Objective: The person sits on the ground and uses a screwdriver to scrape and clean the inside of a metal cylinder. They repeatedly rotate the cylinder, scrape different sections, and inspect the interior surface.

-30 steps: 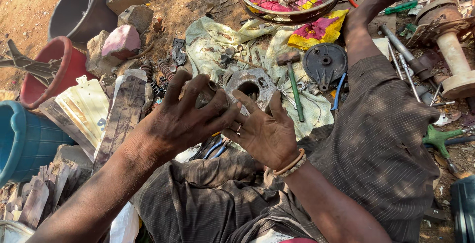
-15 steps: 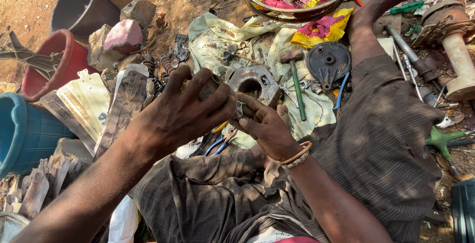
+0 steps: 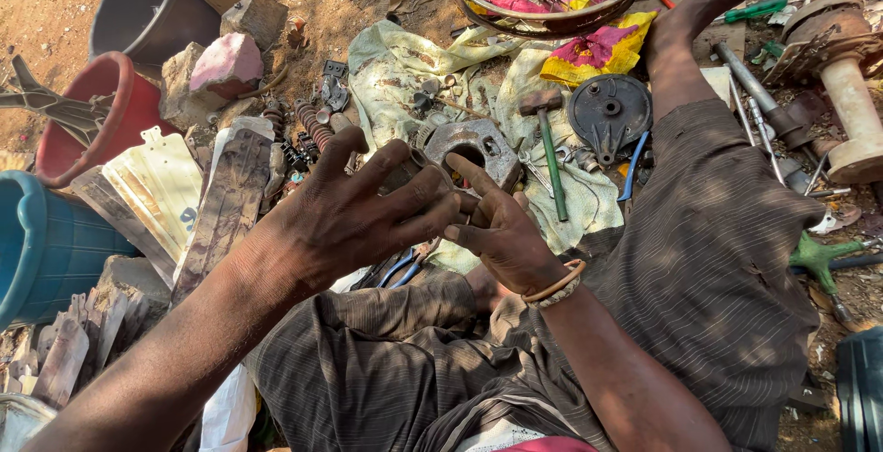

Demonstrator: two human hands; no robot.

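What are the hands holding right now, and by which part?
Both hands, left hand and right hand, hold a round grey metal hub part by its near rim. The fingers hide the exact grip.

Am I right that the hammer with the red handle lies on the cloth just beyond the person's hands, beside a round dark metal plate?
Not quite: the head view shows the hammer has a green handle, not red. It does lie on the cloth beyond the left hand and right hand, beside the round dark metal plate.

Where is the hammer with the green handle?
The green-handled hammer lies on the pale cloth right of centre in the head view, between the grey metal housing and the dark round plate.
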